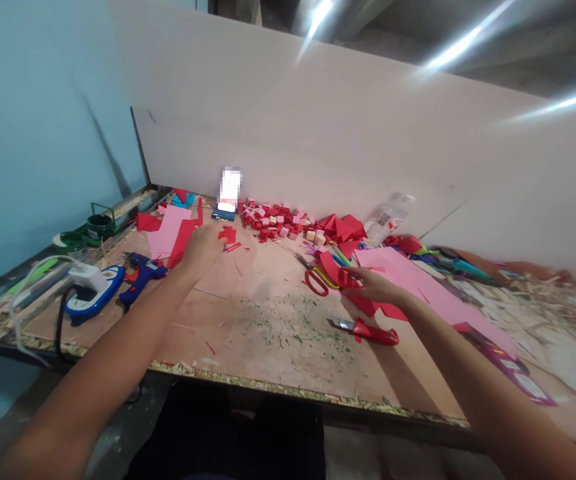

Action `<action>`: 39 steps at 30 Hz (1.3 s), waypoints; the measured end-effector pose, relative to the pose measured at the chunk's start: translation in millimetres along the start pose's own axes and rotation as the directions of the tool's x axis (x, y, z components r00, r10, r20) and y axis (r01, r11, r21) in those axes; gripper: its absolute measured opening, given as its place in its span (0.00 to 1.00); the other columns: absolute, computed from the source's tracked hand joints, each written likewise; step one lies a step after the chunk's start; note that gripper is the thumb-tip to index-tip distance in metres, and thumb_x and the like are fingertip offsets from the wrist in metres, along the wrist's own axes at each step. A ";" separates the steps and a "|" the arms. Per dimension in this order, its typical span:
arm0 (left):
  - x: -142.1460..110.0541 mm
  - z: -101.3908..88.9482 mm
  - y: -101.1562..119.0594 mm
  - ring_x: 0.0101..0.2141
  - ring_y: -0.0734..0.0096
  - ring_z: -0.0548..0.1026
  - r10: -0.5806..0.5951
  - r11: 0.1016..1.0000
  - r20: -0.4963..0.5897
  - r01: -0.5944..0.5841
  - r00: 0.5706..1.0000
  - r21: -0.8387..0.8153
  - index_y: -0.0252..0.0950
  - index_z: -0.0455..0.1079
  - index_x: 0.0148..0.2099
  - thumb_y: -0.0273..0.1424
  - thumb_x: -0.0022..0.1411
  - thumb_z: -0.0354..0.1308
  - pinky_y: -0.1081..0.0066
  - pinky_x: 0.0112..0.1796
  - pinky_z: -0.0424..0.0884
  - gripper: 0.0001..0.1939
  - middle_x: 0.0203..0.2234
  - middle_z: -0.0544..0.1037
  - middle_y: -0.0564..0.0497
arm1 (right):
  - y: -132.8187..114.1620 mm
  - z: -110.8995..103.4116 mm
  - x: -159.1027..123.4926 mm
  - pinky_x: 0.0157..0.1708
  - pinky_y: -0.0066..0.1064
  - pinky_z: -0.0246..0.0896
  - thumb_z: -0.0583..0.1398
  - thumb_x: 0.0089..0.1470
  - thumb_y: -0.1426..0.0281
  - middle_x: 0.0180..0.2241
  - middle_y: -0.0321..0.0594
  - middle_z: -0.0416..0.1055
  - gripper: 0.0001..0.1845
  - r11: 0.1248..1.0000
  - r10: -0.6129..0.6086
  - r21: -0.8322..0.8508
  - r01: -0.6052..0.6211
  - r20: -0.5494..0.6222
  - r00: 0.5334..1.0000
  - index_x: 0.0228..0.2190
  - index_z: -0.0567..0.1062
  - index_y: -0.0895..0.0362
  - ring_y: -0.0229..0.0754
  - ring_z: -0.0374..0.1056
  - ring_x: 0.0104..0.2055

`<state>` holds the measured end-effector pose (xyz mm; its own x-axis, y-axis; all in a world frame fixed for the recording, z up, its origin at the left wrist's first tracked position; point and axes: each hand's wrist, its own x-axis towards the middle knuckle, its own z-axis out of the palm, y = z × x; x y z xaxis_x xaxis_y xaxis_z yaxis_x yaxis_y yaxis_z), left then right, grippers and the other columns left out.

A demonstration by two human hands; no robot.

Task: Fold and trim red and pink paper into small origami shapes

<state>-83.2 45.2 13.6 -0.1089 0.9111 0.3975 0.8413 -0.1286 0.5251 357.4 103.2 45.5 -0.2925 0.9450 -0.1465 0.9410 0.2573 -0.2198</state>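
Observation:
My left hand (205,245) is over the left part of the table, blurred, its fingertips hard to make out. Just beyond it lies a cut piece of red paper (227,234). On the right, my right hand (375,285) has its thumb and fingers around a piece of red paper (332,268). Scissors (317,280) with red and yellow handles lie beside these fingers. Closer to me is a red-handled utility knife (375,332), its blade pointing left. Pink paper sheets (398,267) spread out behind and beyond the right hand.
A heap of small red and pink cubes (278,221) sits at the back by the wall, beside a propped phone (230,190). At left are a blue glue gun (141,277), a power strip (95,293) with cables, and pink paper (168,230). Wood shavings (533,300) cover the right side.

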 end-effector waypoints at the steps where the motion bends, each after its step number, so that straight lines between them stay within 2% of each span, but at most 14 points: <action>1: 2.4 -6.0 -5.1 0.55 0.47 0.75 -0.039 0.992 -0.038 0.043 0.999 0.115 0.34 0.72 0.61 0.21 0.65 0.53 0.51 0.56 0.67 0.23 0.53 0.79 0.37 | -2.0 -1.4 -1.7 0.46 0.41 0.70 0.66 0.48 0.60 0.48 0.50 0.79 0.37 1.000 -0.011 -0.004 0.011 -0.010 1.000 0.60 0.74 0.55 0.58 0.75 0.49; 5: -1.1 -14.5 -13.6 0.62 0.37 0.65 0.024 0.905 -0.174 0.053 0.984 0.421 0.32 0.63 0.69 0.17 0.62 0.51 0.39 0.57 0.62 0.33 0.63 0.68 0.29 | -15.7 -8.7 -9.2 0.43 0.37 0.69 0.62 0.51 0.66 0.49 0.50 0.80 0.30 0.998 0.052 -0.030 -0.054 -0.056 0.997 0.56 0.77 0.58 0.55 0.76 0.47; 7: -3.8 -11.6 -13.3 0.64 0.37 0.62 0.072 0.897 -0.168 0.010 0.983 0.443 0.34 0.60 0.70 0.17 0.61 0.52 0.39 0.58 0.61 0.36 0.66 0.64 0.30 | -22.9 -11.0 -12.4 0.38 0.34 0.68 0.60 0.49 0.70 0.41 0.47 0.82 0.23 0.990 0.120 -0.065 -0.125 -0.066 0.991 0.48 0.83 0.57 0.52 0.77 0.40; 9: -4.7 -7.9 -10.6 0.65 0.38 0.61 0.095 0.911 -0.148 -0.026 0.984 0.412 0.34 0.66 0.67 0.18 0.62 0.51 0.39 0.59 0.59 0.31 0.66 0.65 0.32 | -28.3 -11.3 -15.1 0.32 0.33 0.65 0.59 0.47 0.73 0.34 0.45 0.82 0.18 0.979 0.175 -0.093 -0.184 -0.095 0.980 0.38 0.85 0.56 0.50 0.76 0.34; 14: -7.6 -5.9 17.2 0.64 0.43 0.64 0.193 0.968 -0.172 -0.160 0.966 0.193 0.37 0.77 0.54 0.25 0.67 0.53 0.42 0.62 0.58 0.17 0.62 0.70 0.38 | -42.9 -6.8 -21.0 0.31 0.33 0.63 0.58 0.46 0.73 0.33 0.46 0.82 0.17 0.978 0.179 -0.057 -0.199 -0.248 0.952 0.36 0.84 0.56 0.50 0.75 0.34; 17: -10.7 -7.4 48.6 0.61 0.54 0.68 0.281 0.950 -0.120 -0.294 0.952 -0.106 0.41 0.76 0.54 0.28 0.65 0.59 0.53 0.63 0.63 0.16 0.58 0.73 0.44 | -67.2 -0.4 -20.3 0.34 0.32 0.64 0.58 0.46 0.72 0.34 0.43 0.82 0.16 0.976 0.065 0.220 0.007 -0.318 0.946 0.35 0.83 0.56 0.48 0.75 0.36; 20: -9.7 -5.6 73.7 0.62 0.56 0.68 0.301 0.887 -0.067 -0.305 0.951 -0.346 0.44 0.69 0.62 0.34 0.61 0.66 0.57 0.63 0.65 0.28 0.61 0.71 0.46 | -102.9 7.8 -16.2 0.32 0.32 0.63 0.60 0.48 0.68 0.31 0.39 0.79 0.10 0.853 -0.046 0.484 0.196 -0.305 0.951 0.31 0.82 0.55 0.46 0.73 0.33; 23: -7.8 3.2 78.6 0.66 0.52 0.63 0.193 0.860 -0.067 -0.202 0.979 -0.468 0.42 0.63 0.67 0.38 0.57 0.69 0.54 0.65 0.61 0.38 0.66 0.66 0.42 | -133.0 15.8 -12.4 0.35 0.32 0.64 0.62 0.49 0.67 0.33 0.38 0.79 0.09 0.710 -0.189 0.633 0.308 -0.251 0.950 0.32 0.81 0.56 0.44 0.72 0.35; 25: -9.3 12.2 72.7 0.65 0.52 0.65 0.108 0.821 0.040 -0.066 0.993 -0.566 0.42 0.61 0.69 0.41 0.59 0.68 0.54 0.62 0.65 0.39 0.67 0.66 0.42 | -142.1 21.9 -10.6 0.38 0.34 0.65 0.61 0.49 0.68 0.36 0.40 0.79 0.12 0.658 -0.211 0.683 0.319 -0.239 0.948 0.35 0.82 0.56 0.45 0.72 0.38; 28: -16.0 23.7 62.0 0.63 0.51 0.68 0.123 0.814 0.246 0.044 0.961 -0.579 0.42 0.67 0.65 0.44 0.57 0.68 0.56 0.60 0.67 0.35 0.65 0.69 0.42 | -139.9 32.8 -8.8 0.40 0.35 0.65 0.61 0.49 0.69 0.38 0.41 0.80 0.16 0.679 -0.320 0.656 0.330 -0.140 0.937 0.40 0.84 0.57 0.46 0.72 0.39; 31: -22.0 27.1 58.1 0.50 0.56 0.78 0.203 0.790 0.415 0.101 0.887 -0.605 0.40 0.73 0.58 0.41 0.57 0.67 0.61 0.50 0.74 0.28 0.50 0.81 0.44 | -129.3 42.1 -8.6 0.40 0.34 0.64 0.61 0.52 0.69 0.37 0.39 0.80 0.21 0.690 -0.459 0.605 0.399 -0.060 0.886 0.47 0.84 0.56 0.44 0.71 0.38; 33: -21.9 26.9 56.6 0.45 0.58 0.80 0.243 0.809 0.467 0.088 0.850 -0.582 0.38 0.79 0.47 0.38 0.56 0.67 0.63 0.47 0.74 0.17 0.42 0.83 0.46 | -122.8 44.9 -8.1 0.39 0.34 0.63 0.63 0.54 0.67 0.35 0.39 0.79 0.22 0.706 -0.454 0.590 0.391 -0.046 0.890 0.50 0.83 0.55 0.43 0.70 0.36; 36: -17.4 28.9 49.7 0.41 0.60 0.79 0.203 0.835 0.438 0.079 0.876 -0.545 0.39 0.82 0.37 0.37 0.55 0.67 0.64 0.45 0.72 0.09 0.38 0.84 0.47 | -117.5 44.9 -5.7 0.40 0.36 0.64 0.65 0.56 0.60 0.36 0.41 0.79 0.21 0.713 -0.342 0.631 0.305 -0.066 0.937 0.50 0.83 0.53 0.46 0.71 0.38; 39: -13.4 33.5 40.4 0.39 0.60 0.79 0.055 0.735 0.377 0.218 0.924 -0.642 0.37 0.81 0.36 0.38 0.51 0.70 0.65 0.42 0.72 0.11 0.36 0.83 0.47 | -118.3 44.3 -3.3 0.42 0.38 0.67 0.64 0.58 0.53 0.43 0.44 0.79 0.19 0.497 -0.192 0.840 0.216 -0.137 0.972 0.44 0.83 0.52 0.50 0.72 0.46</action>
<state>-30.0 40.9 4.3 0.1458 0.9829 0.1127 0.2542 -0.1473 0.9559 239.5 60.7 29.3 -0.4412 0.8968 0.0320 0.2612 0.1625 -0.9515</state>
